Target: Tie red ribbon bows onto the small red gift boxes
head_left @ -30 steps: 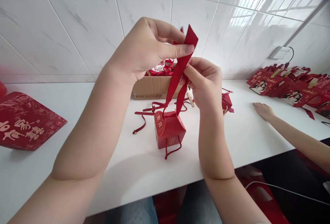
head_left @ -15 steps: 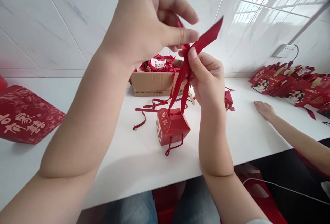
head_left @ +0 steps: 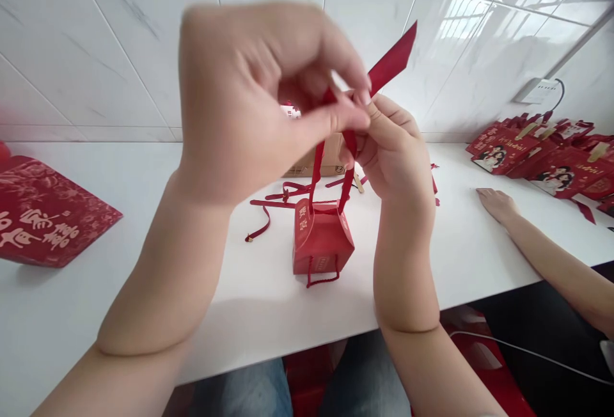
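Note:
A small red gift box point(head_left: 322, 242) with gold characters hangs just above the white table point(head_left: 240, 302) from a red ribbon point(head_left: 391, 59). My left hand point(head_left: 259, 97) is raised in front of the camera, its fingers pinched on the ribbon above the box. My right hand point(head_left: 396, 148) is closed on the same ribbon from the right, touching the left fingertips. One ribbon end sticks up to the right. A red cord loop dangles from the box's lower front.
Loose red ribbons point(head_left: 268, 203) lie behind the box, near a cardboard carton point(head_left: 316, 161). A flat red bag point(head_left: 43, 219) lies at the left. Stacked red bags point(head_left: 542, 155) fill the right end. Another person's hand point(head_left: 499, 203) rests flat on the table.
My left hand has come down and closed onto the ribbon beside my right fingers. The box has turned slightly and hangs straighter. The free ribbon end swung from upright to pointing up right.

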`<state>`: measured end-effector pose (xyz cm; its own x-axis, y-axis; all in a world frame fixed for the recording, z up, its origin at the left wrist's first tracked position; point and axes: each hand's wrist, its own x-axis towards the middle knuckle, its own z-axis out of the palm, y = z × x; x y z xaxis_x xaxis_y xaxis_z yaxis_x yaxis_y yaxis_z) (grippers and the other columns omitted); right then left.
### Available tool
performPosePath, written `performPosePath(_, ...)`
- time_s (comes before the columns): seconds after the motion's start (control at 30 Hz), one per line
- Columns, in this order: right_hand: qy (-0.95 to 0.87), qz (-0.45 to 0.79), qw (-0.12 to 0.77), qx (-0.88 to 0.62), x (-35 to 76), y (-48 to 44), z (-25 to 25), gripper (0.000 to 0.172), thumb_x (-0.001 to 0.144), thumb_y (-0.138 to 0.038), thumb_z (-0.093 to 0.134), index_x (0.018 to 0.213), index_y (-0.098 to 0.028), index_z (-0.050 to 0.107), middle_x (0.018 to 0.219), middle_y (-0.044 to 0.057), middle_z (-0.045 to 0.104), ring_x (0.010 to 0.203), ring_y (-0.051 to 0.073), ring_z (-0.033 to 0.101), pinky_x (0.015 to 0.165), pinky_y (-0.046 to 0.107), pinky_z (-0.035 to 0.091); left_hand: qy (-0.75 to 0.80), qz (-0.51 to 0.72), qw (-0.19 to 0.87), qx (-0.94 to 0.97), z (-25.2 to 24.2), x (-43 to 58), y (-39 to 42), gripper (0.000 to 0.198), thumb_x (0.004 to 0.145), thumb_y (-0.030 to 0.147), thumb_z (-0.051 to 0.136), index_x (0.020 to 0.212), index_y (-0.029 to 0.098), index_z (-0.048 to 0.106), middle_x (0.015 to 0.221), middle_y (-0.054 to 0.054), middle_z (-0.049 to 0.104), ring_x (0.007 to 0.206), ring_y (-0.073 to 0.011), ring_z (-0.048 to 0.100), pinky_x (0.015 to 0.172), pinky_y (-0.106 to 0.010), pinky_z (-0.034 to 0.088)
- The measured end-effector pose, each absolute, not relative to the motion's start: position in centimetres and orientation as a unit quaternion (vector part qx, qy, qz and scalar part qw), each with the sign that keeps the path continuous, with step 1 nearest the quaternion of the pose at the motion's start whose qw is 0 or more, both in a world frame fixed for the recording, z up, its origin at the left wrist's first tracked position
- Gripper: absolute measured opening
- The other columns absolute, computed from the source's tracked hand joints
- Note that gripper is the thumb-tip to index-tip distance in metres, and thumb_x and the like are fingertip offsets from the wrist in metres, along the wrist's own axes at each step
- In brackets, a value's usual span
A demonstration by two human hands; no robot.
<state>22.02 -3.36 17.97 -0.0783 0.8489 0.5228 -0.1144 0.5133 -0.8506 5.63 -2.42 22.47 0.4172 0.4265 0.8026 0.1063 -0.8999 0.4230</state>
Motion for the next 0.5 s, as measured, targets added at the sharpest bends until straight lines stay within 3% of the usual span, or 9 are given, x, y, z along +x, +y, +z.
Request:
performPosePath(0.13, -0.639, 0.452, 0.559, -0.273, 22.5, -3.2, 18.1, 0.029, 0.090, -0.049, 0.055, 0.086, -0.021, 0.063, 0.072, -0.004, 0.063, 0.051, 0.006, 0.054, 0.052, 0.022, 0.049, 0.130, 0.464, -0.008, 0.876, 19.7, 4.7, -3.1, 0.003, 0.080, 0.023, 0.071, 0.077, 0.024, 0.073, 0.071, 0.005, 0.073, 0.064, -0.0096, 0.065, 0.066, -0.024, 0.052)
performPosePath(0.23, -0.659, 0.447, 0.543, -0.265, 22.1, -3.1, 17.9, 0.032, 0.089, -0.049, 0.056, 0.077, -0.019, 0.060, 0.070, -0.003, 0.060, 0.051, 0.006, 0.053, 0.051, 0.022, 0.048, 0.118, 0.456, -0.007, 0.882, 18.1, 4.3, -2.6, 0.007, 0.080, 0.023, 0.071, 0.075, 0.027, 0.071, 0.072, 0.006, 0.073, 0.063, -0.0105, 0.066, 0.064, -0.024, 0.052)
performPosePath(0.37, -0.697, 0.299, 0.581, -0.294, 21.3, -3.2, 17.6, 0.035, 0.091, -0.048, 0.053, 0.072, -0.019, 0.056, 0.067, -0.002, 0.053, 0.060, 0.009, 0.056, 0.057, 0.024, 0.048, 0.159, 0.501, 0.051, 0.849, 17.9, 4.0, -1.8, 0.012, 0.080, 0.034, 0.071, 0.070, 0.027, 0.069, 0.058, 0.006, 0.065, 0.051, -0.0098, 0.059, 0.048, -0.025, 0.044)
performPosePath(0.5, -0.739, 0.092, 0.586, -0.320, 21.1, -3.3, 17.2, 0.030, 0.093, -0.040, 0.053, 0.071, -0.020, 0.057, 0.071, 0.000, 0.050, 0.075, 0.014, 0.057, 0.072, 0.032, 0.051, 0.224, 0.567, 0.116, 0.785, 18.1, 4.2, -1.3, 0.026, 0.088, 0.039, 0.060, 0.067, 0.025, 0.066, 0.057, 0.004, 0.061, 0.056, -0.0103, 0.059, 0.048, -0.026, 0.043)
